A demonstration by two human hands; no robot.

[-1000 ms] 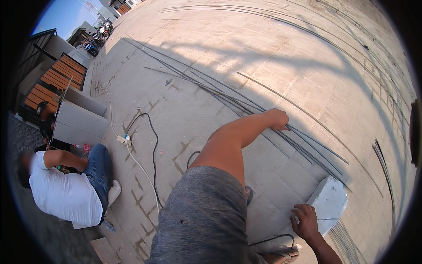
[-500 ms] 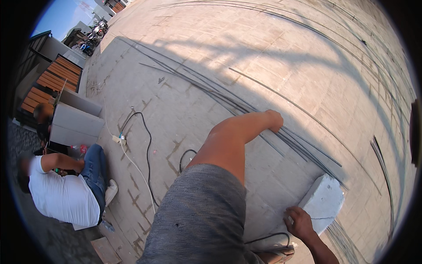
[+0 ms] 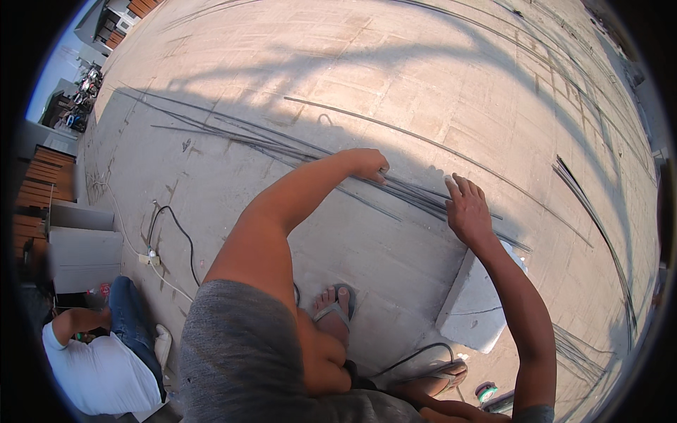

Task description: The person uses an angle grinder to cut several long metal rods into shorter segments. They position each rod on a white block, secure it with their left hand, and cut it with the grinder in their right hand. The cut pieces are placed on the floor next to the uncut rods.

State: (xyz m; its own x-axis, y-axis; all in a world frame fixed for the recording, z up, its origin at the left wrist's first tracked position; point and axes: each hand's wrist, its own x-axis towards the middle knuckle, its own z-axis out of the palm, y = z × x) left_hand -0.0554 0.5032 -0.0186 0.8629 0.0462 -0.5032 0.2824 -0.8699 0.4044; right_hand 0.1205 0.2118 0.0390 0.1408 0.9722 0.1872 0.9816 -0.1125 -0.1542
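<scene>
Head view. The left hand [image 3: 368,163] appears closed around a bundle of thin steel rods [image 3: 423,199], which lies slantwise over the concrete paving [image 3: 395,261] ahead of the wearer. The right hand [image 3: 468,213] is well apart from the left, fingers loosely spread, over the bundle near its right-hand ends; contact with the rods cannot be confirmed. One separate rod [image 3: 451,153] lies beyond the bundle, apart from it.

Handling, as judged: rods this long and thin will flex and slide over one another. A firm wrap of the left fingers, with the right hand squaring the ends, should keep them together. Fingers are best kept from between rods. The bundle's ends fan out close to a pale, cracked concrete block [image 3: 471,307], so they could snag on it; whether any touch it cannot be told. Bare fingers risk scrapes from the cut ends.

Containers: none lies by the hands. At far left stands a grey box-like enclosure [image 3: 86,252], near a seated co-worker in a white shirt [image 3: 102,374]; its contents cannot be made out.
</scene>
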